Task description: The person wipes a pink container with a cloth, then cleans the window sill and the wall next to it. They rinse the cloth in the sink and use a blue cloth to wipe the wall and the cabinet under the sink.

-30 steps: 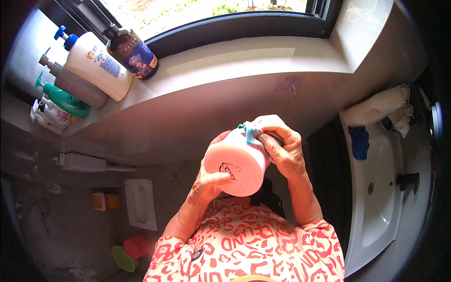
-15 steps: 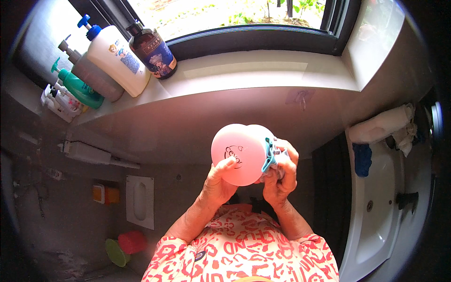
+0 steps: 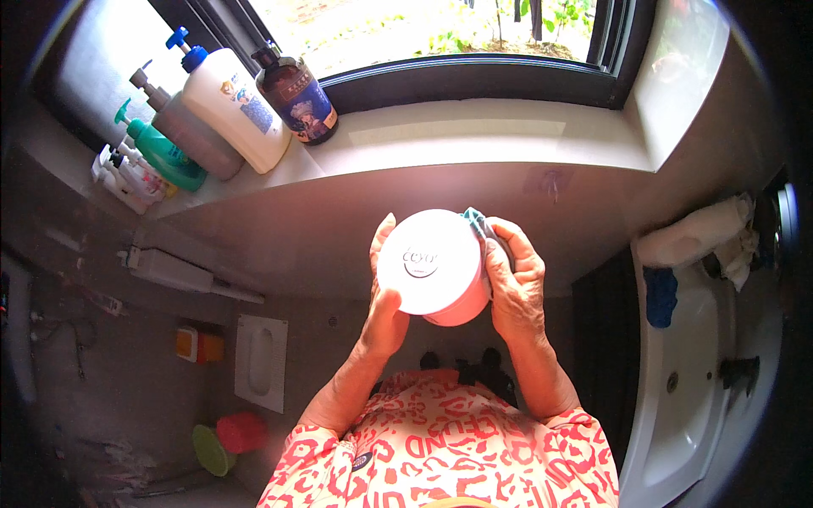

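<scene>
Both hands [image 3: 385,313] clasp a pink cup [image 3: 434,267] below a window ledge [image 3: 474,140].

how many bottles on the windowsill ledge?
5 visible, all at its left end: dark brown bottle nearest the window, white pump bottle, grey pump bottle, green pump bottle, small white spray bottle at the far left. Others may be hidden behind them.

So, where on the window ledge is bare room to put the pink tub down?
The ledge is bare from the brown bottle rightward to the wall corner. Its left end is crowded with pump bottles. Both hands hold the pink tub.
</scene>
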Demonstrator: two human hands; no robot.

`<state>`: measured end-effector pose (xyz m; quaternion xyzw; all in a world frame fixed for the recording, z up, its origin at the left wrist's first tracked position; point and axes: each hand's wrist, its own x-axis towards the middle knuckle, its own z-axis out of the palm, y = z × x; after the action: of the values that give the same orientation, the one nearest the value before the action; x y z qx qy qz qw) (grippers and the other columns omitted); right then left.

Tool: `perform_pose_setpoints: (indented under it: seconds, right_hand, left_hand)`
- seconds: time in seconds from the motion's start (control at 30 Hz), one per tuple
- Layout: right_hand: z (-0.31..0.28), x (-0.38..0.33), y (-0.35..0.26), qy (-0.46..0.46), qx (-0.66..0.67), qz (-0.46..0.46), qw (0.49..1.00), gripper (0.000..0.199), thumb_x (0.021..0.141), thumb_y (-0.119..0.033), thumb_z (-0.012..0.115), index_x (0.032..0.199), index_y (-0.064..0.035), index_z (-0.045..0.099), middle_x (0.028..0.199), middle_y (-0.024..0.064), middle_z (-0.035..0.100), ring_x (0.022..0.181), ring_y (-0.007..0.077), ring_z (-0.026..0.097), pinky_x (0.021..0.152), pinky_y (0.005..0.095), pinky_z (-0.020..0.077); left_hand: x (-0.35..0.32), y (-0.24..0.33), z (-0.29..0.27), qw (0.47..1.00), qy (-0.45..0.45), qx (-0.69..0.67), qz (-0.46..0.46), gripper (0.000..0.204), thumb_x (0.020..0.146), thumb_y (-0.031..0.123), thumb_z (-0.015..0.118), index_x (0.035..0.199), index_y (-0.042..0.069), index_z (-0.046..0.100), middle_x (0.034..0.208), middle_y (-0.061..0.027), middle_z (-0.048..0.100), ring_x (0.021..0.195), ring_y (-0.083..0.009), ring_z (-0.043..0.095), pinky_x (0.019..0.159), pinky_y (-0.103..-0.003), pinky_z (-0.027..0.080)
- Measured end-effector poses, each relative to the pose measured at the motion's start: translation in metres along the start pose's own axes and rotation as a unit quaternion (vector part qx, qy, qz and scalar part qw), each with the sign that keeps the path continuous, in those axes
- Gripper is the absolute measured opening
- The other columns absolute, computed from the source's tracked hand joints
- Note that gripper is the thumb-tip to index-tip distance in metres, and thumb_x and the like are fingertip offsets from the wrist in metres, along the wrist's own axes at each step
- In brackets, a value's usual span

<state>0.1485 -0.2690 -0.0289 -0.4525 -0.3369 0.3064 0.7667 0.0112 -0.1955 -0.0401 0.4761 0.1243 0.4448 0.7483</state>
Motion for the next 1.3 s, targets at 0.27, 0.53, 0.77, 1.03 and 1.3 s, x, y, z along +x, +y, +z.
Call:
perform_pose_setpoints:
  seconds: [0.27, 0.53, 0.77, 1.03, 1.3]
  right_hand:
    - [0.007, 0.005, 0.0, 0.015, -0.007, -0.05, 0.999, 0.02, 0.09, -0.001, 0.052, 0.109, 0.0001, 0.057, 0.105, 0.0062, 0.059, 0.097, 0.012, 0.053, 0.085, 0.0247, 0.0434]
    - [0.018, -0.017, 0.001, 0.0, -0.29, -0.342, 0.894, 0.026, 0.07, -0.002, 0.068, 0.096, -0.0086, 0.069, 0.108, 0.0121, 0.054, 0.098, 0.029, 0.053, 0.083, 0.0386, 0.0439]
    - [0.015, -0.022, -0.002, -0.023, -0.301, -0.38, 0.874, 0.024, 0.069, 0.003, 0.068, 0.091, -0.0058, 0.065, 0.103, 0.0125, 0.054, 0.09, 0.0288, 0.055, 0.075, 0.036, 0.0462]
    - [0.008, -0.013, 0.013, 0.031, -0.106, -0.144, 0.983, 0.022, 0.083, 0.007, 0.055, 0.103, 0.0001, 0.059, 0.105, 0.0163, 0.059, 0.097, 0.0247, 0.059, 0.085, 0.0311, 0.0455]
    - [0.014, -0.029, 0.006, -0.02, -0.325, -0.399, 0.857, 0.03, 0.069, -0.001, 0.067, 0.099, -0.0074, 0.066, 0.108, 0.0143, 0.057, 0.098, 0.0315, 0.054, 0.08, 0.042, 0.0457]
  left_hand:
    - [0.003, 0.014, -0.001, 0.962, -0.034, 0.269, 0.029, 0.124, 0.045, 0.014, 0.088, 0.141, 0.007, 0.009, 0.131, -0.0106, 0.038, 0.122, -0.0224, 0.039, 0.104, -0.038, 0.032]
    - [-0.004, -0.005, -0.007, 0.996, 0.05, 0.072, -0.013, 0.101, 0.05, 0.015, 0.085, 0.131, 0.007, 0.026, 0.123, -0.0083, 0.044, 0.114, -0.0189, 0.044, 0.098, -0.036, 0.039]
    - [-0.009, 0.0, -0.004, 0.997, 0.046, 0.053, -0.023, 0.101, 0.05, 0.014, 0.086, 0.132, 0.008, 0.027, 0.122, -0.0086, 0.046, 0.114, -0.0206, 0.047, 0.096, -0.037, 0.042]
    - [-0.009, -0.001, 0.002, 0.996, 0.069, 0.029, -0.047, 0.106, 0.051, 0.017, 0.086, 0.135, 0.01, 0.022, 0.123, -0.0083, 0.044, 0.115, -0.0211, 0.046, 0.097, -0.037, 0.042]
    - [-0.002, 0.007, 0.004, 0.995, 0.09, 0.034, -0.021, 0.105, 0.054, 0.019, 0.084, 0.136, 0.009, 0.02, 0.123, -0.0085, 0.045, 0.114, -0.0208, 0.048, 0.096, -0.037, 0.043]
